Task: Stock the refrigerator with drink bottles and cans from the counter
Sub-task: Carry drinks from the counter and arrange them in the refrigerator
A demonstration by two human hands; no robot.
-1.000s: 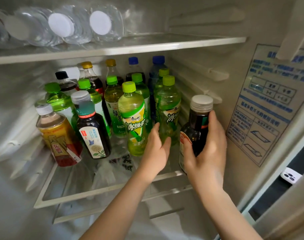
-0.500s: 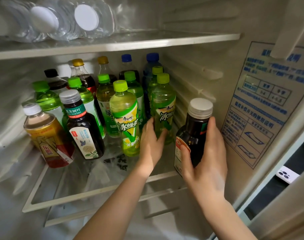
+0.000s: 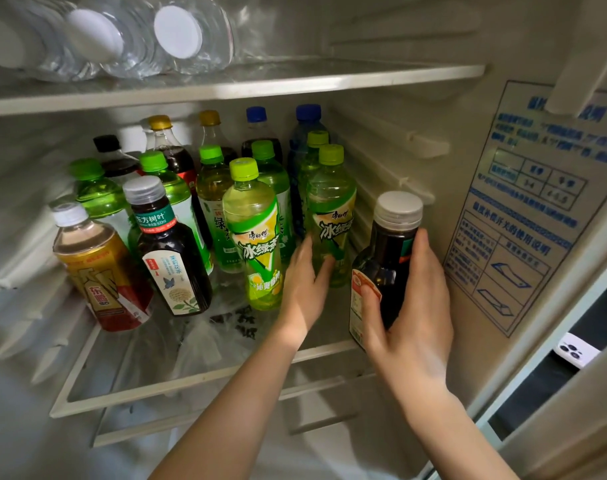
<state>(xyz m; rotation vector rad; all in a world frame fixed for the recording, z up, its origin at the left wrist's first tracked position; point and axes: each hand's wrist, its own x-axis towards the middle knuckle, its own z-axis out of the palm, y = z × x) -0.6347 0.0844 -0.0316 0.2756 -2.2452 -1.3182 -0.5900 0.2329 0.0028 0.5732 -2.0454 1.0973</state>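
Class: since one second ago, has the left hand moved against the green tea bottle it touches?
Yes. The left hand has reached slightly deeper into the fridge; its fingertips now lie higher on the green tea bottle, nearer its label.

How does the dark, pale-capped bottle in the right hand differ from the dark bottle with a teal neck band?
The right hand grips the dark bottle with the pale cap at the right; the dark bottle with the teal neck band stands free at the left. The held bottle's label is red-topped; the other's is white with a butterfly. Both hold dark liquid under pale ribbed caps.
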